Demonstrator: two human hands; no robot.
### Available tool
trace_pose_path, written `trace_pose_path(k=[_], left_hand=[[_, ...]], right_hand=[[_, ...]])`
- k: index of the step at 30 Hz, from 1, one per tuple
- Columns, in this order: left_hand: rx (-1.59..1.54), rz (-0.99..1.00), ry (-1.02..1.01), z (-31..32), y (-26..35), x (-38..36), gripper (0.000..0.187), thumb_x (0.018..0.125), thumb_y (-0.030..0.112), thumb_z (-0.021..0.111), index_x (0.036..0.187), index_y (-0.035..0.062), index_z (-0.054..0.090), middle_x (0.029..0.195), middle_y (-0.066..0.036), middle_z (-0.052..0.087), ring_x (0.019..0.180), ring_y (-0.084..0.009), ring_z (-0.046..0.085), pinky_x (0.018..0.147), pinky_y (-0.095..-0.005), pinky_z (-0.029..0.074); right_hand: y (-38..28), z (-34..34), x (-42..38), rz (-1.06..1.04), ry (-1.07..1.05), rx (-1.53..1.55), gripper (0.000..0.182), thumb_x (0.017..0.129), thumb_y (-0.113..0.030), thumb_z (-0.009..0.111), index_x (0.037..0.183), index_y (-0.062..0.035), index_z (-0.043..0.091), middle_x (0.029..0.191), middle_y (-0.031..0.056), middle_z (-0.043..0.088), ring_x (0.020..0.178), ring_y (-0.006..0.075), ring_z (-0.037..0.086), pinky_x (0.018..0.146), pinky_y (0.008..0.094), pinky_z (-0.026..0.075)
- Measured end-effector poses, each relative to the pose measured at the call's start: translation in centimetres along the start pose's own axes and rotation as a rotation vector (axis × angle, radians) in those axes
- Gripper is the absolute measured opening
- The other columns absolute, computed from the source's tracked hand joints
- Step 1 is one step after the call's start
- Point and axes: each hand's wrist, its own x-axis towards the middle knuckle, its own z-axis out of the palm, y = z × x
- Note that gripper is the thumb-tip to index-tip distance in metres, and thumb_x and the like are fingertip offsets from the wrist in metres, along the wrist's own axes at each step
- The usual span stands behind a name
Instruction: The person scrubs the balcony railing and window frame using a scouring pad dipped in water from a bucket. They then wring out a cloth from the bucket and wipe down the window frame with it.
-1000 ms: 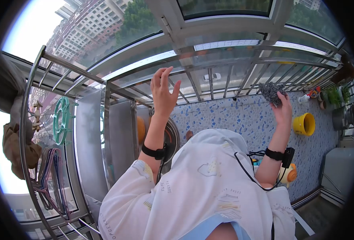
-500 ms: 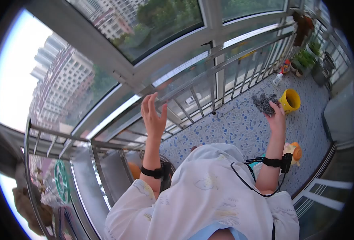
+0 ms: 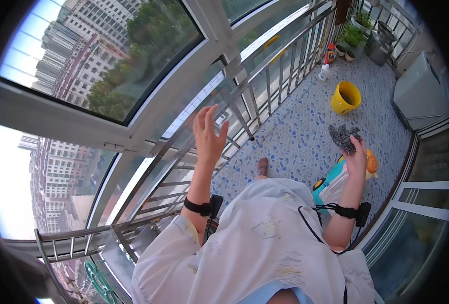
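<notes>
In the head view, my right hand (image 3: 356,158) grips a bunched grey shaggy cloth (image 3: 342,138), whose exact kind I cannot make out. The cloth hangs above the speckled floor, on the near side of a yellow bucket (image 3: 347,110) and apart from it. My left hand (image 3: 210,136) is raised in front of the metal railing (image 3: 280,76), its fingers spread and nothing in them. Whether it touches the railing is hard to see, but it looks apart.
Large framed windows (image 3: 133,61) run along the left. A white bottle with a red top (image 3: 324,73) stands by the railing, near potted plants (image 3: 353,35). A pale cabinet-like box (image 3: 419,91) is at right. A teal and orange toy-like object (image 3: 331,180) lies below my right forearm.
My view has turned, so the windows, railing and bucket appear shifted. My right hand, still holding the cloth, is now farther from the bucket. A foot has come into view.
</notes>
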Motion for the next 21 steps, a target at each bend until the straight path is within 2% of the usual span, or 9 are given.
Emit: trace_pose_path(k=[2, 3, 7, 9, 15, 21], left_hand=[[-0.064, -0.035, -0.045, 1.6, 0.0, 1.5, 0.052, 0.08, 0.016, 0.07, 0.128, 0.0126, 0.05, 0.122, -0.012, 0.05, 0.112, -0.0321, 0.049, 0.094, -0.0439, 0.038], [-0.033, 0.034, -0.028, 2.3, -0.4, 2.5, 0.052, 0.079, 0.016, 0.07, 0.128, 0.0127, 0.05, 0.121, -0.012, 0.05, 0.111, -0.032, 0.049, 0.093, -0.0439, 0.038], [-0.101, 0.037, -0.04, 4.5, -1.1, 6.1, 0.051, 0.079, 0.015, 0.07, 0.126, 0.0125, 0.051, 0.121, -0.011, 0.05, 0.11, -0.0322, 0.049, 0.093, -0.0442, 0.038], [-0.116, 0.026, -0.062, 5.5, -1.8, 7.4, 0.051, 0.079, 0.015, 0.07, 0.126, 0.0122, 0.051, 0.121, -0.011, 0.05, 0.109, -0.0324, 0.049, 0.093, -0.0444, 0.038], [-0.156, -0.011, -0.125, 8.1, -4.1, 9.2, 0.05, 0.079, 0.014, 0.071, 0.125, 0.0116, 0.051, 0.12, -0.011, 0.051, 0.109, -0.0329, 0.049, 0.094, -0.0444, 0.037], [-0.196, -0.018, -0.163, 10.5, -5.3, 10.6, 0.049, 0.079, 0.015, 0.072, 0.124, 0.0116, 0.053, 0.12, -0.011, 0.052, 0.109, -0.033, 0.05, 0.093, -0.0437, 0.039]], right_hand=[[0.0, 0.6, 0.8, 0.021, 0.017, -0.021, 0.037, 0.084, -0.018, 0.065, 0.117, -0.0134, 0.052, 0.115, 0.0052, 0.055, 0.106, 0.0199, 0.052, 0.089, 0.0424, 0.04], [0.0, 1.0, 1.3, 0.035, 0.025, -0.031, 0.036, 0.084, -0.019, 0.065, 0.117, -0.0132, 0.052, 0.116, 0.0058, 0.055, 0.106, 0.0201, 0.051, 0.089, 0.0428, 0.04], [0.0, 3.1, 4.4, 0.064, 0.003, -0.054, 0.036, 0.084, -0.02, 0.065, 0.117, -0.0129, 0.052, 0.117, 0.0063, 0.054, 0.107, 0.0205, 0.051, 0.09, 0.0438, 0.041], [-0.5, 5.0, 5.2, 0.047, -0.017, -0.024, 0.036, 0.085, -0.014, 0.065, 0.118, -0.012, 0.05, 0.115, 0.0052, 0.056, 0.105, 0.0188, 0.052, 0.086, 0.0381, 0.042], [-0.8, 9.7, 7.5, 0.084, -0.046, -0.087, 0.038, 0.085, -0.013, 0.064, 0.121, -0.0108, 0.05, 0.117, 0.006, 0.055, 0.107, 0.0191, 0.052, 0.087, 0.0376, 0.042], [-0.5, 11.7, 9.7, 0.117, -0.013, -0.112, 0.041, 0.085, -0.012, 0.065, 0.122, -0.0106, 0.049, 0.118, 0.0059, 0.055, 0.107, 0.0189, 0.053, 0.085, 0.037, 0.042]])
